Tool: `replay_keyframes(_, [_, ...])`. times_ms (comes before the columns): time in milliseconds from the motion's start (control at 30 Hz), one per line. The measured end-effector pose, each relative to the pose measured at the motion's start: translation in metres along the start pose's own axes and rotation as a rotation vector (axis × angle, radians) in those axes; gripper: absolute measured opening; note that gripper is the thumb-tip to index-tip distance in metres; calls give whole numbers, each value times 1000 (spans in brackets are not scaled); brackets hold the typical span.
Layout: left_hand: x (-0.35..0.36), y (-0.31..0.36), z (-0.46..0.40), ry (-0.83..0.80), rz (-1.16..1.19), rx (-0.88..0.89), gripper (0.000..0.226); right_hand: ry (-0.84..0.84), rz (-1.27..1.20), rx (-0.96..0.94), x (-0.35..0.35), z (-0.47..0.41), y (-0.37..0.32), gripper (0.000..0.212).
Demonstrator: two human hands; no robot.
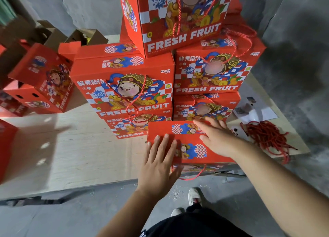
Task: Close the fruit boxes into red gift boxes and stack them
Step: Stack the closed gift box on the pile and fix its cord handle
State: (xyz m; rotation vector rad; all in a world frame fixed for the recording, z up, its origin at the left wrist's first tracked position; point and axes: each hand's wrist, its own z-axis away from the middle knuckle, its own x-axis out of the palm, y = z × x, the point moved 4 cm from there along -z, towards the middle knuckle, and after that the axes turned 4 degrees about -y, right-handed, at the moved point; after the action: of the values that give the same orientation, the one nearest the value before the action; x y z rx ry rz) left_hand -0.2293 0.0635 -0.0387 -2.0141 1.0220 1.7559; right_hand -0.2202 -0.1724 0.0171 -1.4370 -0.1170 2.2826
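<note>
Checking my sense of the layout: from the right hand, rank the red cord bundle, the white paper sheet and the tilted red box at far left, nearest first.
From the right hand:
1. Red cord bundle, just right of it.
2. White paper sheet, beyond, upper right.
3. Tilted red box, far left.

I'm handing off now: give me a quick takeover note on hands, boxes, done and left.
Left hand lies flat and open on the front box lid. Right hand is open too, pressing the lid's far side.
Front box sits closed at the board's near edge, against the stack.
Done: several closed boxes stacked.
Left: stack the front box; open boxes wait at far left.
</note>
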Motion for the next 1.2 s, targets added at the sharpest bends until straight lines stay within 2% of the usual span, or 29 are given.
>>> replay_keyframes(67, [10,-1,7,-56,-42,20,87,-60,66,-20,-6,-12,-1,68])
replay_keyframes(200, [14,2,7,-50,-52,-15,99,-169,70,-45,-8,-21,-10,81])
replay_keyframes(300, [7,1,-4,-59,40,-43,97,-147,55,-52,-8,-20,-11,88])
replay_keyframes(433, [-8,-11,-36,-219,0,-92,108,-136,25,-71,-9,-19,-5,84])
replay_keyframes(533, [-27,-11,-45,-156,-91,-70,97,-83,-73,-90,-20,-25,0,57])
replay_keyframes(600, [-34,-8,-37,-61,-109,-53,92,-37,-81,-81,-28,-31,1,48])
replay_keyframes(833, [-35,4,-8,213,-117,-8,86,-290,324,-37,-31,-43,-14,91])
replay_keyframes(967, [-23,5,-1,152,-70,-19,101,-128,295,-171,-23,-37,-19,84])
replay_keyframes(1033, [-15,3,-3,68,-45,-36,107,-35,136,-190,-35,-29,-9,66])
replay_keyframes(1100, [-5,4,-5,-25,-58,-47,109,149,14,-171,-45,-19,2,49])
replay_keyframes(1167, [5,8,-4,-81,-111,-38,110,359,77,-111,-43,-10,7,58])
replay_keyframes(1200, [8,10,-4,-81,-121,-41,108,412,106,-83,-37,-8,7,63])
